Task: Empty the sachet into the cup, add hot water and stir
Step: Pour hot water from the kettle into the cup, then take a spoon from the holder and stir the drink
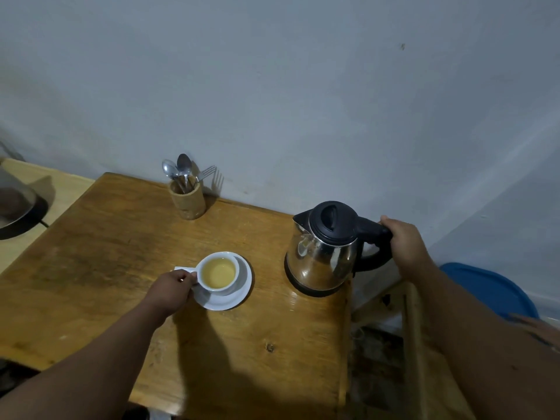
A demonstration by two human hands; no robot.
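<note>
A white cup (218, 271) full of pale yellow liquid stands on a white saucer (239, 294) near the middle of the wooden table (121, 253). My left hand (172, 291) pinches the cup's handle from the left. A white sachet edge (181, 269) shows just behind that hand. To the right, a steel kettle (321, 256) with a black lid stands upright on the table. My right hand (404, 245) is closed around its black handle.
A bamboo holder (187, 200) with spoons and a fork stands at the back against the wall. A dark appliance (15, 204) sits on a lighter surface at far left. A wooden frame (415, 344) and a blue lid (491, 291) lie right of the table.
</note>
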